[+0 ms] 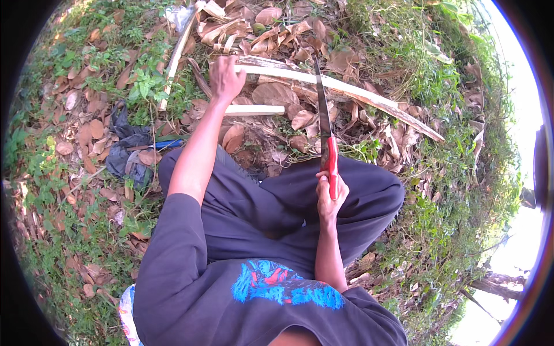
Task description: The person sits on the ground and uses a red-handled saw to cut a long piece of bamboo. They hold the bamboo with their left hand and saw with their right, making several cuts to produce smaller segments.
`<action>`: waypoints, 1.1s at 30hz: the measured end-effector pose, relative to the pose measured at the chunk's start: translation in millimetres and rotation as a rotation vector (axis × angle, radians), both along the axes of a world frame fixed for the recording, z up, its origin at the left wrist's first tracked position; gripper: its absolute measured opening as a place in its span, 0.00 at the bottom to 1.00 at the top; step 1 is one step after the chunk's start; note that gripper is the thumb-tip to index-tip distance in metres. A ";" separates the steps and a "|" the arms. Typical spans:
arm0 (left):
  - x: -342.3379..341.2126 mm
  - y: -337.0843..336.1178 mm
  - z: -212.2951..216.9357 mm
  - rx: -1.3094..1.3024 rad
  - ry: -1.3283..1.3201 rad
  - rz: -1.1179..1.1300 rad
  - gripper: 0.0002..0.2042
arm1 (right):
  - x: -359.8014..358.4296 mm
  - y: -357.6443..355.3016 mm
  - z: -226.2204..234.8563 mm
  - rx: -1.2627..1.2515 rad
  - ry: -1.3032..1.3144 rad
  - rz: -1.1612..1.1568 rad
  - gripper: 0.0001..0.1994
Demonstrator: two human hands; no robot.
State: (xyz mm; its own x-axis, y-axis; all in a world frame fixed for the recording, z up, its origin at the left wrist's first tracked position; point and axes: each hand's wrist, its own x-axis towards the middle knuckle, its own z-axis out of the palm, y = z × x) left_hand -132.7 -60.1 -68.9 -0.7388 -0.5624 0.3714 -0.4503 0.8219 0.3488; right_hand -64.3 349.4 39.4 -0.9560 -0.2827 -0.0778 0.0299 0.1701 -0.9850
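- On the ground [75, 190]: patchy green weeds under a thick scatter of dry brown leaves, densest toward the top of the view.
- Person crouched or seated low, knees spread, in dark trousers [277, 202] and a dark shirt with a blue and red print across the chest.
- Long pale stick [346, 89], split or peeled wood, lies slantwise over the leaf litter, running from near the left hand out and down to the right.
- Second thin pale stick [176, 55] lies up to the left, steeply angled, well apart from the saw.
- Shorter pale piece [257, 109] lies level just below the left hand, beside the forearm.
- Dark crumpled sheet or cloth [124, 147] sits among the weeds beside the left knee; something thin and blue pokes out of it.
- Hand saw [325, 130]: narrow dark blade, red handle. Blade points away from the person, its tip crossing the long pale stick; whether the blade touches the wood I cannot tell.
- Left hand [225, 78]: arm stretched forward, fingers closed over the near end of the long pale stick, pinning it at the leaf pile.
- Right hand [330, 193]: held in front of the right knee, fingers wrapped tight round the saw's red handle, blade upright in the view.
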 end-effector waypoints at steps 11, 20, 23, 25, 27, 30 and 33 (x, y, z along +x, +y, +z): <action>66.7 -3.4 -9.6 0.556 -0.229 0.280 0.27 | 9.2 12.5 12.3 -0.187 0.011 0.006 0.06; 99.0 -25.4 65.5 0.506 -0.447 0.207 0.20 | 13.5 19.0 19.6 -0.261 0.005 -0.046 0.06; 118.9 -39.7 76.3 0.614 -0.545 0.190 0.19 | 13.2 22.7 18.9 -0.256 0.010 -0.043 0.06; 129.1 -46.7 73.7 0.636 -0.600 0.195 0.19 | 14.6 19.5 18.2 -0.252 0.010 -0.046 0.06; 146.9 -58.4 53.7 0.615 -0.591 0.253 0.19 | 17.8 11.6 21.7 -0.230 0.006 -0.015 0.06; 118.0 -20.1 47.6 0.592 -0.627 0.225 0.19 | 15.6 16.4 18.3 -0.160 0.025 -0.027 0.06; 119.0 -23.3 26.0 0.583 -0.701 0.225 0.23 | 19.5 10.8 16.9 -0.155 0.035 0.001 0.06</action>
